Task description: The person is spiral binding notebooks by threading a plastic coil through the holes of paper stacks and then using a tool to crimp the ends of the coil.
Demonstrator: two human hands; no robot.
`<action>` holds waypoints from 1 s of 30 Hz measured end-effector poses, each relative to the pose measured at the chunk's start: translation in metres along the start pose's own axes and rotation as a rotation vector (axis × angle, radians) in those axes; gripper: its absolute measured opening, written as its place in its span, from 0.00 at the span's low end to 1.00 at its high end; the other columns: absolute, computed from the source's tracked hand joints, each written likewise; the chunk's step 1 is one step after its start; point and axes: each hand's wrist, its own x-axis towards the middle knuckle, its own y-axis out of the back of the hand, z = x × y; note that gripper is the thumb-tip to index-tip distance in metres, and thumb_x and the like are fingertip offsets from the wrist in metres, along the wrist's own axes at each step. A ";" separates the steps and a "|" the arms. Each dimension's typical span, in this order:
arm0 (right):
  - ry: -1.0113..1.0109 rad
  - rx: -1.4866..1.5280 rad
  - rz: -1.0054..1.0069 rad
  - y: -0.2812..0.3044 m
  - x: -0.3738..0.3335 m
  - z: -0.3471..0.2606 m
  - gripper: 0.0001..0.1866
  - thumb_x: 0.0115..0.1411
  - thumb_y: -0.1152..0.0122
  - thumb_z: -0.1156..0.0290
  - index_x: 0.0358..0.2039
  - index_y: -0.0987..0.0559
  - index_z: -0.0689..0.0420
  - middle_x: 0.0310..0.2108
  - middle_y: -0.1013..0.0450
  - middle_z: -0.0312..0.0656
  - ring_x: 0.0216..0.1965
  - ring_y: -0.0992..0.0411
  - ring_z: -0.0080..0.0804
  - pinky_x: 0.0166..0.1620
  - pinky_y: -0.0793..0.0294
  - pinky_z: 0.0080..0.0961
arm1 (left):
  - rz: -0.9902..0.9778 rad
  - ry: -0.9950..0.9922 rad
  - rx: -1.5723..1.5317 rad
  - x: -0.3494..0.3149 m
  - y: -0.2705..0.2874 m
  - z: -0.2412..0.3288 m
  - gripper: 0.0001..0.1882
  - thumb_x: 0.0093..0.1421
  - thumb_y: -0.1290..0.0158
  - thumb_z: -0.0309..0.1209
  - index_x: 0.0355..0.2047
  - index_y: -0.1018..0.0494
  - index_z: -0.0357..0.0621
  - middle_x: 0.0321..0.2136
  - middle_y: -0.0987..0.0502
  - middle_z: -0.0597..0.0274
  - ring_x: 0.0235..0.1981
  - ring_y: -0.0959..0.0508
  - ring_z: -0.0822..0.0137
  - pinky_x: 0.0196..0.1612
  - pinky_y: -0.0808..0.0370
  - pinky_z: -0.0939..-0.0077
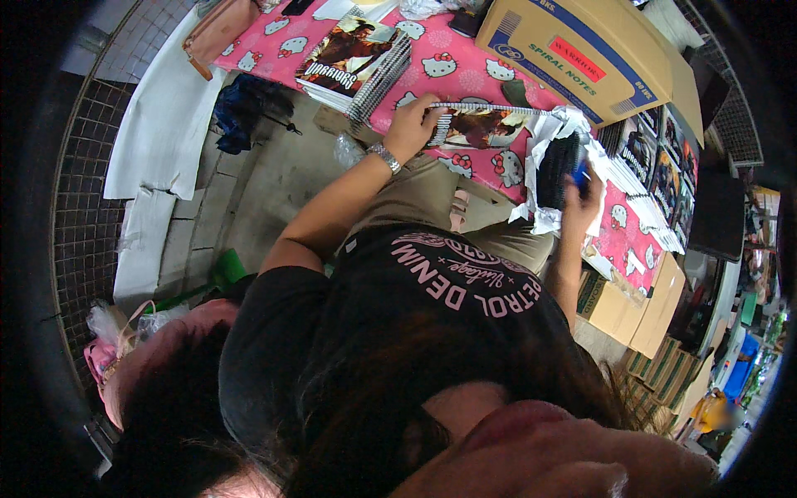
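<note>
My left hand, with a metal watch at the wrist, is closed on the left end of a spiral notebook with a picture cover. The notebook lies over a pink table cloth printed with white cat faces. At its right end is a bundle of black spiral coils in torn white paper. Beside that bundle my right hand has its fingers curled around a small blue object. What kind of object it is cannot be made out.
A pile of spiral notebooks sits to the left on the table. Behind stands a large cardboard box. More notebooks lie at the right. A pinkish pouch rests at the far left, above a dark folded umbrella-like bundle.
</note>
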 end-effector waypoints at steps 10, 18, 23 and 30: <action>0.286 -0.087 -0.572 -0.136 -0.009 -0.085 0.31 0.43 0.32 0.72 0.50 0.27 0.62 0.43 0.29 0.50 0.45 0.28 0.46 0.49 0.29 0.34 | -0.055 0.123 -0.070 -0.002 0.007 -0.009 0.11 0.57 0.44 0.28 0.39 0.25 0.39 0.22 0.24 0.51 0.19 0.23 0.62 0.24 0.28 0.70; 0.434 -0.266 -0.557 -0.150 -0.005 -0.080 0.30 0.43 0.31 0.68 0.50 0.26 0.60 0.44 0.29 0.50 0.45 0.29 0.48 0.48 0.29 0.38 | -0.066 0.211 -0.093 -0.008 0.008 -0.004 0.12 0.55 0.44 0.27 0.40 0.25 0.38 0.19 0.23 0.54 0.16 0.23 0.66 0.21 0.28 0.73; 0.402 -0.264 -0.583 -0.147 -0.008 -0.084 0.31 0.43 0.31 0.67 0.50 0.25 0.59 0.43 0.29 0.49 0.45 0.29 0.48 0.48 0.29 0.38 | -0.098 0.305 -0.226 -0.010 0.007 -0.008 0.13 0.54 0.44 0.28 0.40 0.25 0.39 0.21 0.24 0.49 0.18 0.23 0.59 0.24 0.28 0.67; 0.431 -0.257 -0.605 -0.146 -0.006 -0.080 0.25 0.48 0.37 0.72 0.49 0.25 0.60 0.42 0.28 0.51 0.42 0.27 0.48 0.46 0.27 0.35 | -0.029 0.042 0.052 -0.010 0.011 -0.001 0.12 0.55 0.46 0.25 0.41 0.24 0.38 0.18 0.22 0.53 0.15 0.22 0.68 0.19 0.28 0.74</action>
